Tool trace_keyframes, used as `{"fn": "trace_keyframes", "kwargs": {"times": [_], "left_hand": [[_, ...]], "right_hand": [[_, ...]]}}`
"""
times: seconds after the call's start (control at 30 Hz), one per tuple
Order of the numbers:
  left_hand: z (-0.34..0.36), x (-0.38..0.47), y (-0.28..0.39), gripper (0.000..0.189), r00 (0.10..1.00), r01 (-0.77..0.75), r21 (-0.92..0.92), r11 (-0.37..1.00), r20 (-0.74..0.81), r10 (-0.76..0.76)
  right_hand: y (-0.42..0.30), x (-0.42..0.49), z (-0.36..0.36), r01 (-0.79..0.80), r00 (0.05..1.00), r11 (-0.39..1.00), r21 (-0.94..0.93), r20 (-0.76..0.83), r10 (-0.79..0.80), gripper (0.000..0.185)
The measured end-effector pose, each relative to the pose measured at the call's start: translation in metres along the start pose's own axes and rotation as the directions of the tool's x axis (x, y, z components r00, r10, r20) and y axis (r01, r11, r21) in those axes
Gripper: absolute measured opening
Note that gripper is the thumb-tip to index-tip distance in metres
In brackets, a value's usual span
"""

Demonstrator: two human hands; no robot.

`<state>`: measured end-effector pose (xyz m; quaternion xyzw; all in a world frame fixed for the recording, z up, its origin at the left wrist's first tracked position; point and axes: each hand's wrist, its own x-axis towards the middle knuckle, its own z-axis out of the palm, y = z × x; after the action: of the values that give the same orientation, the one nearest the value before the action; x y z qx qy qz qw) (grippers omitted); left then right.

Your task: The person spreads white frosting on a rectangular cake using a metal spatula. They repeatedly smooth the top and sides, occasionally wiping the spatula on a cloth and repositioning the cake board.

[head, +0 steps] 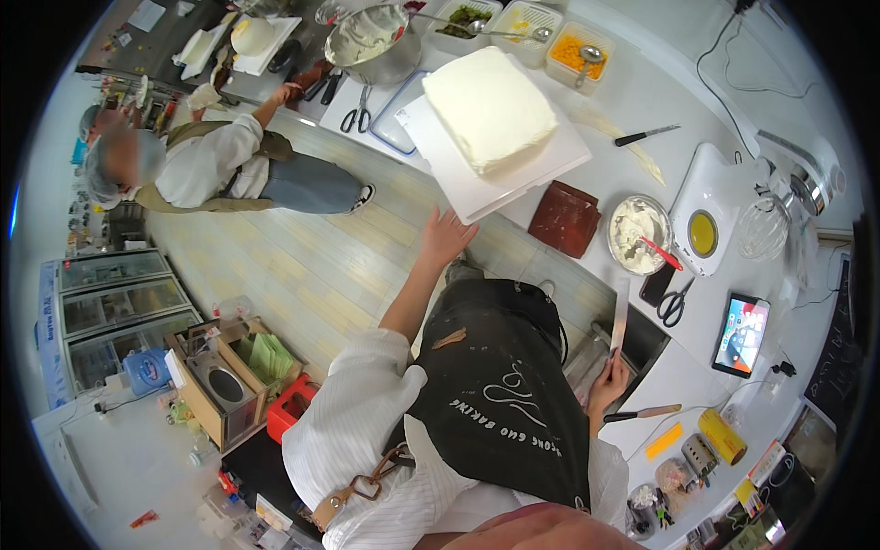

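Note:
A large square cake coated in white cream [491, 110] stands on a white board [447, 185] that juts over the counter's edge. My left hand [445, 237] is at the near corner of that board, fingers spread, holding nothing; whether it touches the board I cannot tell. In my right hand [608, 379] is an icing spatula [621, 316], its long blade pointing up and away from me, beside the counter. A folded brown cloth [565, 218] lies right of the cake. Beyond it sits a metal bowl of white cream [639, 234] with a red-handled spatula [663, 254] in it.
Behind the cake stand a large mixing bowl [375, 45] and a tub of diced orange fruit [577, 55]. A knife [646, 135], kitchen scale [701, 206], scissors [674, 306] and tablet [741, 335] lie to the right. A co-worker [220, 161] stands at the left counter.

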<state>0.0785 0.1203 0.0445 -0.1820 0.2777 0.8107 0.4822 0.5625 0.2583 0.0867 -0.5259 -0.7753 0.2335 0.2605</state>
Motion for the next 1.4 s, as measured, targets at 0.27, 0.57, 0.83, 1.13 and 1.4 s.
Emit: {"fn": "trace_keyframes", "kwargs": {"times": [0.27, 0.57, 0.83, 1.13, 1.4], "left_hand": [[0.043, 0.046, 0.03, 0.079, 0.953, 0.252, -0.245, 0.936, 0.232, -0.196], [0.034, 0.043, 0.072, 0.082, 0.964, 0.223, -0.237, 0.946, 0.198, -0.177], [0.003, 0.067, 0.049, 0.079, 0.796, 0.414, -0.622, 0.665, 0.601, 0.067], [0.03, 0.049, 0.034, 0.077, 0.912, 0.206, -0.369, 0.906, 0.409, -0.041], [0.031, 0.054, 0.03, 0.074, 0.911, 0.197, -0.392, 0.899, 0.413, -0.019]], "right_hand": [[-0.19, 0.127, -0.018, 0.44, 0.898, 0.873, -0.212, 0.112, -0.426, 0.052], [-0.449, 0.238, -0.028, 0.885, 0.465, 0.377, -0.273, 0.487, -0.74, 0.046], [-0.568, 0.245, 0.068, 0.979, -0.024, -0.173, -0.109, 0.78, -0.626, 0.035], [-0.58, 0.234, 0.145, 0.885, -0.167, -0.462, -0.065, 0.88, -0.444, 0.031], [-0.585, 0.231, 0.163, 0.819, -0.207, -0.572, -0.044, 0.907, -0.367, 0.035]]}}
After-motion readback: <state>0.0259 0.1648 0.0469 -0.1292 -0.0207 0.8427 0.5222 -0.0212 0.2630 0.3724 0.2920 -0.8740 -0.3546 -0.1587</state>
